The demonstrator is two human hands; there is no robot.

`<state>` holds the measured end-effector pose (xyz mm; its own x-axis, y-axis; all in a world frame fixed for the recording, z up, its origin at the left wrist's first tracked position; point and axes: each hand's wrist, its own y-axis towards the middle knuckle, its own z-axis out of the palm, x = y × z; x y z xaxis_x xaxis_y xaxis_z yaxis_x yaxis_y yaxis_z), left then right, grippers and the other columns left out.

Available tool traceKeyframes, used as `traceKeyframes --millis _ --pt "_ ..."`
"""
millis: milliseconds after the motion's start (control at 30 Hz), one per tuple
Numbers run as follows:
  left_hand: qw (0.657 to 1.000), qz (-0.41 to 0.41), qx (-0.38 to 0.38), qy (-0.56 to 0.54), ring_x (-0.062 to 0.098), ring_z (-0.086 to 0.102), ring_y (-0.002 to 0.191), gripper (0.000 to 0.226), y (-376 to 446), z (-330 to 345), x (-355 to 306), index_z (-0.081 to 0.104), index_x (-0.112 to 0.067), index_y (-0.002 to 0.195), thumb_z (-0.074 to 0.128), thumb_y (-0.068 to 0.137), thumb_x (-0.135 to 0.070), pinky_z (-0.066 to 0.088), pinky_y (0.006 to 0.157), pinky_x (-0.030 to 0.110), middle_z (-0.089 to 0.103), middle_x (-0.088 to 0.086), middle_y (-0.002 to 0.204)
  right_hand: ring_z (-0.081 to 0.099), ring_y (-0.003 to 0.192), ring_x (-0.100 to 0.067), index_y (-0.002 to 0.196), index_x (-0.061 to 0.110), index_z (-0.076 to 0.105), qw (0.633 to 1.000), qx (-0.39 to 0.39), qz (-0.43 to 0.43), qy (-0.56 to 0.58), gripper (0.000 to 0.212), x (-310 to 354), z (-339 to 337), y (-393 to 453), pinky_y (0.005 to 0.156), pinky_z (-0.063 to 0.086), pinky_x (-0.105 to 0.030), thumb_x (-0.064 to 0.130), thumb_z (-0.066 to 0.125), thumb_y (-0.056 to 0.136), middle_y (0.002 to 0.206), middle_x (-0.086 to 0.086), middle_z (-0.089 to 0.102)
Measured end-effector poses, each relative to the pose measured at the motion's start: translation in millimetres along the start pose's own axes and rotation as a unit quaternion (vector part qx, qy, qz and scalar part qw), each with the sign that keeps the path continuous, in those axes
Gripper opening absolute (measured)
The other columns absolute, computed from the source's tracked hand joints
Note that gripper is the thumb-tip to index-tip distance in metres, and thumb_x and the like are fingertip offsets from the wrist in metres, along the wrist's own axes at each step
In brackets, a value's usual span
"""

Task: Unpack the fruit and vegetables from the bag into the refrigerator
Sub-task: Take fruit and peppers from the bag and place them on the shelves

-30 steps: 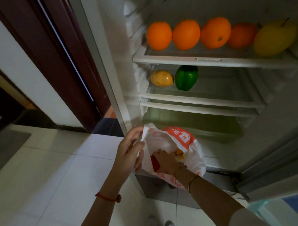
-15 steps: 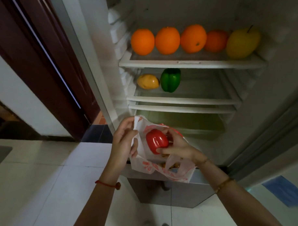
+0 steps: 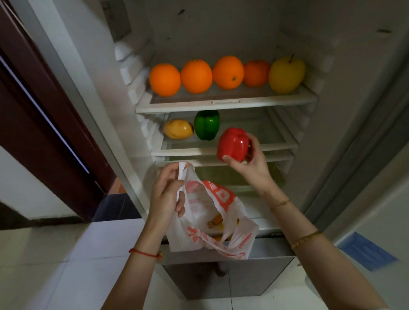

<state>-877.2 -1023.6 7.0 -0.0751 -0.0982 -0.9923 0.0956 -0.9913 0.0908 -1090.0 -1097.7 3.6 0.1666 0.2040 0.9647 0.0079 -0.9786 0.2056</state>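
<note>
My right hand [image 3: 250, 166] grips a red bell pepper [image 3: 232, 143] in front of the middle shelf [image 3: 187, 152] of the open refrigerator. My left hand [image 3: 166, 193] pinches the rim of a white and orange plastic bag [image 3: 220, 196], which hangs open below the shelves. Yellow and orange produce [image 3: 216, 220] shows inside the bag. On the middle shelf sit a green bell pepper [image 3: 206, 124] and a yellow mango [image 3: 178, 129]. The top shelf [image 3: 225, 103] carries several oranges [image 3: 196, 76] and a yellow pear-like fruit [image 3: 287, 74].
The middle shelf has room to the right of the green pepper. A greenish drawer [image 3: 225, 175] lies under the shelves. The refrigerator's left frame [image 3: 81, 94] borders a dark brown door [image 3: 35, 109]. White floor tiles [image 3: 52, 264] spread below. A blue paper [image 3: 367, 251] is at right.
My right hand reached into the bag, lifted out the red pepper, and raised it up and rightward to the middle shelf. The left hand kept hold of the bag.
</note>
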Motion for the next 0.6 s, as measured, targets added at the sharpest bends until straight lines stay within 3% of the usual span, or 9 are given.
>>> traceKeyframes --millis 133,333,500,600 --pt "1.0 0.009 0.011 0.005 0.013 0.034 0.032 0.029 4.2 2.2 -1.8 0.057 -0.011 0.117 0.04 0.096 0.001 0.03 0.033 0.02 0.061 0.003 0.072 0.052 0.101 -0.002 0.144 0.027 0.03 0.999 -0.032 0.01 -0.007 0.077 8.7 -4.3 21.1 0.082 0.044 -0.014 0.028 0.076 0.082 0.129 0.006 0.043" --pt "1.0 0.006 0.014 -0.001 0.013 0.034 0.031 0.029 10.6 2.4 -1.3 0.058 -0.012 0.116 0.04 0.097 0.001 0.03 0.032 0.02 0.06 0.01 0.079 0.053 0.117 -0.022 0.131 0.029 0.037 0.993 -0.108 0.013 -0.049 0.071 5.0 -5.8 41.6 0.094 0.044 -0.03 0.035 0.079 0.075 0.134 -0.006 0.047" --pt "1.0 0.004 0.019 -0.007 0.011 0.036 0.032 0.029 12.8 3.5 0.8 0.056 -0.011 0.119 0.041 0.097 0.0 0.03 0.033 0.019 0.061 0.007 0.078 0.047 0.122 -0.018 0.144 0.024 0.034 0.992 -0.111 -0.005 -0.063 0.084 8.0 -5.9 52.9 0.099 0.043 -0.03 0.024 0.08 0.074 0.14 -0.005 0.043" --pt "1.0 0.01 0.026 -0.007 0.012 0.035 0.032 0.028 13.4 5.3 1.7 0.057 -0.014 0.118 0.046 0.093 -0.01 0.031 0.033 0.02 0.062 0.011 0.084 0.048 0.116 -0.014 0.142 0.016 0.029 0.99 -0.122 0.014 -0.063 0.089 10.3 -2.5 62.0 0.095 0.042 -0.025 0.022 0.084 0.072 0.135 -0.004 0.046"
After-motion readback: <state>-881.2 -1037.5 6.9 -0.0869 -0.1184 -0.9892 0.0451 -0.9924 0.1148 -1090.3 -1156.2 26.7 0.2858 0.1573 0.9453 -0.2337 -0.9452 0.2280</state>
